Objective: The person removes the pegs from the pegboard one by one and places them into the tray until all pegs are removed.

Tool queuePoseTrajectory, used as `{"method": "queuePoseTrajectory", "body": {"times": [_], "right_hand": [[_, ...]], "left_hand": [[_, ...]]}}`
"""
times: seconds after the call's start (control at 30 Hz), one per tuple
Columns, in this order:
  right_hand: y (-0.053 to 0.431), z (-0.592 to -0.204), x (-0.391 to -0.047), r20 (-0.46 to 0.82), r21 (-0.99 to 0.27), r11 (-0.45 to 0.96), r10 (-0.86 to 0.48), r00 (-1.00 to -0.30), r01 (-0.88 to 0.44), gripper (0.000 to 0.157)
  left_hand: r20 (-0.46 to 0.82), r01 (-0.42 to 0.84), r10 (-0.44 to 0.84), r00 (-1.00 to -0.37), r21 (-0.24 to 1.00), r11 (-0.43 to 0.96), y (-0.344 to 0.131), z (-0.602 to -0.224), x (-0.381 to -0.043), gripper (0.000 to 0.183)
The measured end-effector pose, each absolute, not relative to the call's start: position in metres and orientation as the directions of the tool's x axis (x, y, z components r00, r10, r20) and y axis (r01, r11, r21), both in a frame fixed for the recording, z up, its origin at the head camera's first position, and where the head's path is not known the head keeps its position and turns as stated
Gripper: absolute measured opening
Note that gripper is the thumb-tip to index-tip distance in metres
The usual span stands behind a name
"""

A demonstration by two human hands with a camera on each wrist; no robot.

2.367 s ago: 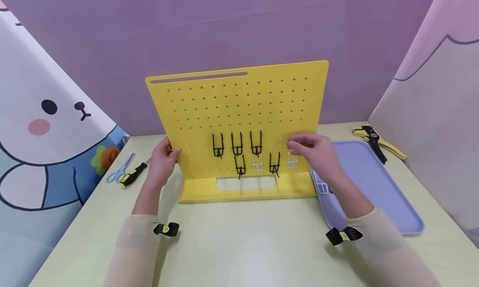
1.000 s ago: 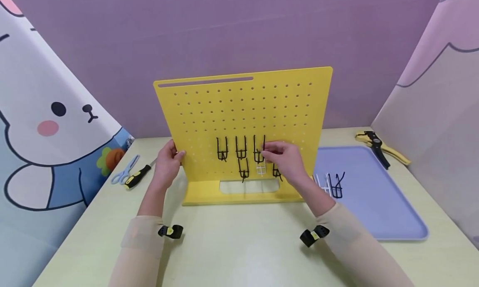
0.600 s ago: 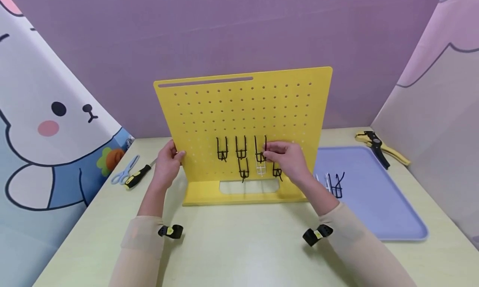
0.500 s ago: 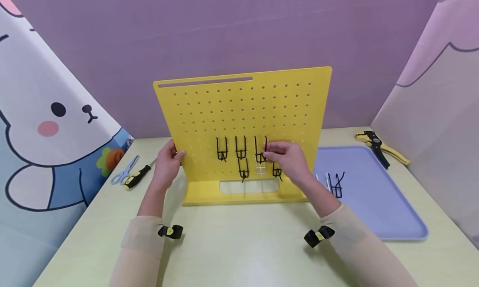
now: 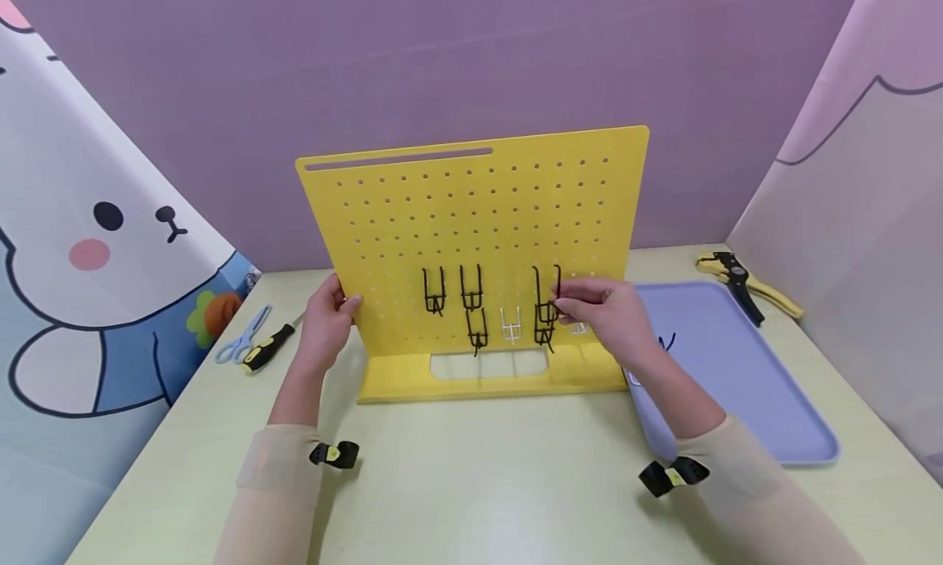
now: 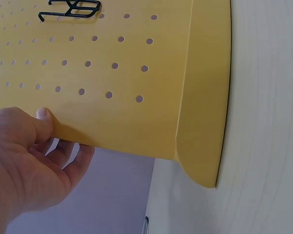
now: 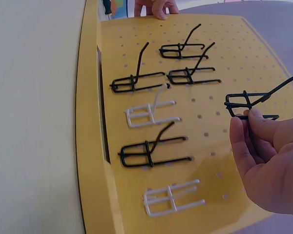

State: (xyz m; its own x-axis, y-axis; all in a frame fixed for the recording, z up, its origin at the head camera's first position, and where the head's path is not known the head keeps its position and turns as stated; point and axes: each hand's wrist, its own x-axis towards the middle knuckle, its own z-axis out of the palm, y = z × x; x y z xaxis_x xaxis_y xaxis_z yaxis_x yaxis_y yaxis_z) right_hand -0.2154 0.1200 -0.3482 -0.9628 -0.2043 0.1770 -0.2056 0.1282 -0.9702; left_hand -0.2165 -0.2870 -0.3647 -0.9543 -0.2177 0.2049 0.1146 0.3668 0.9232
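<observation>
Held black hook (image 7: 247,99) upright, prongs (image 5: 538,285) up

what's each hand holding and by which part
Right hand: a black hook, pinched at its right side in the head view. Left hand: the yellow pegboard, gripped at its left edge.

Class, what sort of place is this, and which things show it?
Probably a craft or tool workspace: a yellow pegboard stands on the table, with blue scissors and a screwdriver left of it.
</observation>
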Motion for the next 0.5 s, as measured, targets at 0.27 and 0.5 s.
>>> {"method": "queuePoseTrajectory", "body": {"times": [0.27,0.5], "right_hand": [[0.15,-0.358,-0.207,0.175,-0.964,0.172,-0.16,-0.971,-0.203,0.031],[0.174,-0.362,-0.202,0.171,-0.951,0.239,-0.122,-0.978,-0.196,0.033]], "left_hand": [[0.196,0.105,-0.219,-0.956,0.924,0.369,-0.287,-0.364,-0.217,0.03],[0.191,0.098,-0.217,-0.957,0.921,0.377,-0.286,-0.363,-0.215,0.032]]}}
